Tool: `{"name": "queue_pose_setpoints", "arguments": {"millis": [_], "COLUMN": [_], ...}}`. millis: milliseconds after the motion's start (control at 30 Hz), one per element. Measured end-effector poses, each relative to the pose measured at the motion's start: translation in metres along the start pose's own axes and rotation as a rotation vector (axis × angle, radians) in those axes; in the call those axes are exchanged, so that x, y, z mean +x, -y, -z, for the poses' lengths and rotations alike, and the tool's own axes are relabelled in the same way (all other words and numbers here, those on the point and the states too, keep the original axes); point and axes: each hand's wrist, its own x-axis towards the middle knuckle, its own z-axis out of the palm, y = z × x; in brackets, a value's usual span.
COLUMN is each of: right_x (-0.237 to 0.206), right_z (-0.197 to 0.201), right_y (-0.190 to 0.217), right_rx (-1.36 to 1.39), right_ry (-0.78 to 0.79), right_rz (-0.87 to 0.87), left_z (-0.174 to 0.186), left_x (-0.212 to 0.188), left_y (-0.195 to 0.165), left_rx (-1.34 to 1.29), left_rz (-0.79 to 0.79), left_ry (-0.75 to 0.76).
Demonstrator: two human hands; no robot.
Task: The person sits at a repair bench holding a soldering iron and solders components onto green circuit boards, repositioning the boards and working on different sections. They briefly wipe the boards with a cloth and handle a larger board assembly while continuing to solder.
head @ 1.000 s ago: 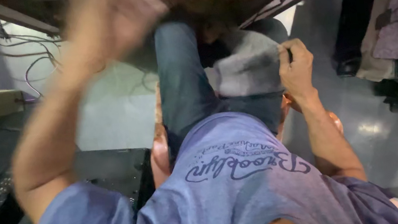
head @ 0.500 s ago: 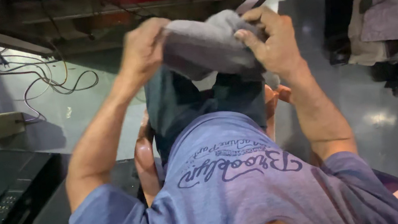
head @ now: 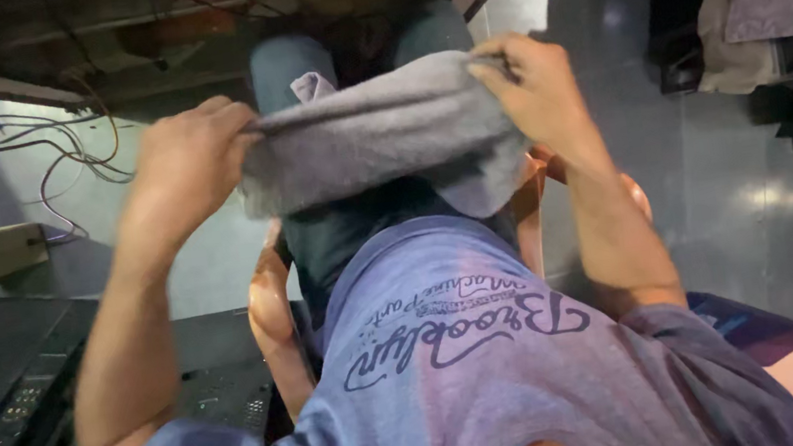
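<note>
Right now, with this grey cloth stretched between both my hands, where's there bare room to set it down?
Bare floor lies right of the orange chair, and a patch by the wires on the left. Your lap under the grey cloth is crowded; left hand and right hand grip it.

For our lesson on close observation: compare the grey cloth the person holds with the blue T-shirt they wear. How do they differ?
The grey cloth is plain; the blue T-shirt bears dark script lettering. The cloth is stretched in the air between the left hand and the right hand, each with a pinching grip on a top corner; the T-shirt lies on the body. Both are soft fabric.
</note>
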Motion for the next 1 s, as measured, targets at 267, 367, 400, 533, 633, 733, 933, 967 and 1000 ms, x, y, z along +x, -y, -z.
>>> {"name": "queue_pose_setpoints", "arguments": {"millis": [267, 367, 400, 533, 633, 733, 933, 967, 1000], "right_x": [0.096, 0.116, 0.123, 0.135, 0.130, 0.113, 0.066, 0.058, 0.051], "right_z": [-0.016, -0.022, -0.022, -0.019, -0.012, -0.008, 0.013, 0.017, 0.022], "right_y": [-0.095, -0.098, -0.099, -0.101, -0.102, -0.087, -0.028, -0.019, -0.011], "right_rx": [-0.431, -0.361, -0.348, -0.398, -0.502, -0.497, -0.463, -0.444, -0.423], "right_ry": [-0.376, -0.341, -0.318, -0.281, -0.272, -0.319, -0.377, -0.383, -0.386], "right_rz": [0.218, 0.315, 0.354, 0.393, 0.398, 0.317, 0.537, 0.609, 0.680], "left_z": [-0.051, -0.052, -0.055, -0.077, -0.096, -0.119, -0.172, -0.178, -0.183], "left_x": [0.012, 0.031, 0.038, 0.075, 0.105, 0.137, 0.178, 0.181, 0.184], "left_y": [0.011, 0.003, 0.000, -0.009, -0.011, -0.018, -0.038, -0.040, -0.041], "left_rx": [-0.013, -0.094, -0.126, -0.209, -0.353, -0.319, -0.312, -0.339, -0.365], "left_rz": [0.064, -0.013, -0.056, -0.152, -0.146, -0.194, -0.278, -0.290, -0.301], "left_ry": [-0.225, -0.257, -0.266, -0.265, -0.184, -0.269, -0.359, -0.354, -0.350]}}
